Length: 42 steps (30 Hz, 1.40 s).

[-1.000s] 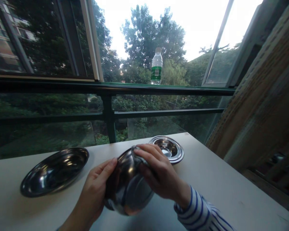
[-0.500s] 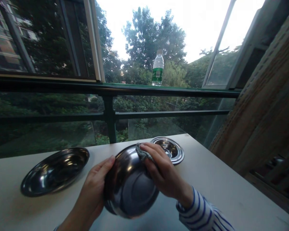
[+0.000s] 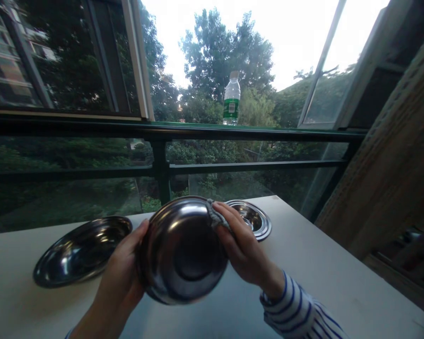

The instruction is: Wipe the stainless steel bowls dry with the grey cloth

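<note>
I hold a round steel bowl (image 3: 182, 249) up above the white table (image 3: 332, 278), its underside turned toward me. My left hand (image 3: 122, 278) grips its left rim, fingers curled behind it. On the bowl's upper right rim, my right hand (image 3: 242, 247) presses a small grey cloth (image 3: 215, 217), fingers closed over it. A blue-striped white sleeve covers my right forearm.
A large oval steel dish (image 3: 81, 249) lies on the table at the left. A small steel plate (image 3: 250, 219) sits behind my right hand. A water bottle (image 3: 231, 99) stands on the dark railing (image 3: 162, 132). A wooden panel (image 3: 392, 165) leans at the right.
The bowl has been lifted and tipped so its base faces me more squarely. My right hand and the cloth slid from the bowl's top to its right rim.
</note>
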Tool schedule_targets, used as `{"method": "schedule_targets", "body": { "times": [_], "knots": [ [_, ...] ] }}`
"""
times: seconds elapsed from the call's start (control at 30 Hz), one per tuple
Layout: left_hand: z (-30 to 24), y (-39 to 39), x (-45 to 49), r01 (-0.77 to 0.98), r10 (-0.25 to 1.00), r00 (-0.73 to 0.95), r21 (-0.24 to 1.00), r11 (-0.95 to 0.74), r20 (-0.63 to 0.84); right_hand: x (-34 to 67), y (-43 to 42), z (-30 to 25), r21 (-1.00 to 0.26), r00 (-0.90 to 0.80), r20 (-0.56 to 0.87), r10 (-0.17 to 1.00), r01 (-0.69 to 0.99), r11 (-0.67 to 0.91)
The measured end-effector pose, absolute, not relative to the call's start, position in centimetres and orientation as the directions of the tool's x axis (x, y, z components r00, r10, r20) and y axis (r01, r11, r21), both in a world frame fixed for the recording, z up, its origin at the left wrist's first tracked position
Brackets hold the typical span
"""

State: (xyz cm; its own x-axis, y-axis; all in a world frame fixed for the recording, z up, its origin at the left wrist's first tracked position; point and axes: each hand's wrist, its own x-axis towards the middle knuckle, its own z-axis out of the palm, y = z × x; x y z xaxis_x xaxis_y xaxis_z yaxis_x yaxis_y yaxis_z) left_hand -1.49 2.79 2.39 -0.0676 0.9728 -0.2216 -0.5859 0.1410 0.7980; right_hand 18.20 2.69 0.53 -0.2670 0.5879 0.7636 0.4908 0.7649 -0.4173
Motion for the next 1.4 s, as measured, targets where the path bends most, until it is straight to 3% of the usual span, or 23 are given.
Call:
{"method": "schedule_targets", "body": {
  "times": [0.17, 0.3, 0.63, 0.83, 1.0, 1.23, 1.4],
  "knots": [
    [3.8, 3.4, -2.7, -0.724, 0.953, -0.158, 0.687, 0.067, -0.259, 17.0, 3.0, -1.7, -0.448, -0.167, 0.791, 0.588, 0.496, 0.744],
    [4.0, 3.3, -2.6, -0.762, 0.939, -0.145, 0.64, 0.095, -0.312, 16.0, 2.2, -2.9, -0.369, -0.171, 0.841, 0.513, 0.512, 0.776],
    [3.8, 3.0, -2.0, -0.806, 0.94, -0.108, 0.582, 0.107, -0.323, 14.7, 0.8, -3.8, 0.197, -0.47, 0.868, 0.159, 0.62, 0.759],
    [3.5, 2.8, -1.3, -0.798, 0.946, -0.123, 0.596, 0.085, -0.299, 13.7, 0.1, -2.9, 0.391, -0.585, 0.808, 0.061, 0.611, 0.688],
    [3.7, 2.3, -0.6, -0.78, 0.938, -0.125, 0.617, 0.109, -0.323, 12.9, -0.2, -2.6, 0.412, -0.604, 0.796, 0.044, 0.593, 0.692],
    [2.8, 2.1, -0.4, -0.767, 0.951, -0.104, 0.632, 0.11, -0.291, 13.0, -0.6, -1.6, 0.325, -0.57, 0.813, 0.115, 0.609, 0.724],
    [2.1, 1.9, -0.2, -0.68, 0.963, -0.157, 0.731, 0.056, -0.22, 13.7, -0.8, -0.5, 0.27, -0.552, 0.824, 0.127, 0.58, 0.768]
  ]
}}
